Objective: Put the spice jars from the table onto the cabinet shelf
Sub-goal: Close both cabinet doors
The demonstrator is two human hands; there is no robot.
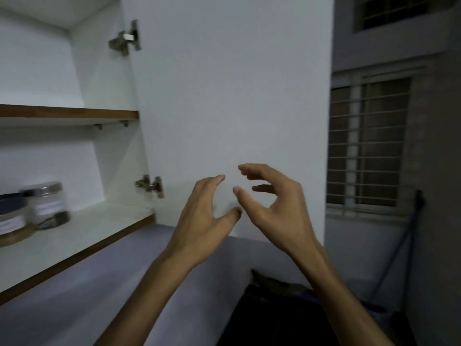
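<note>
Open white cabinet door [229, 108] fills centre; barred window [366, 146] at right. Wood-edged lower cabinet shelf [82, 236] carries two blurred spice jars [46, 199] near its left end, beside wooden board [15, 236]. Left hand [202, 221] and right hand [272, 203] hover before door, fingers loosely curled, holding nothing.

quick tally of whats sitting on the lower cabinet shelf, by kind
Spice jars: 2, one with a silver lid and one with a dark blue lid cut off by the frame edge
Wooden board under the jars: 1
Small blurred dark object beside them: 1
Total: 4
</note>
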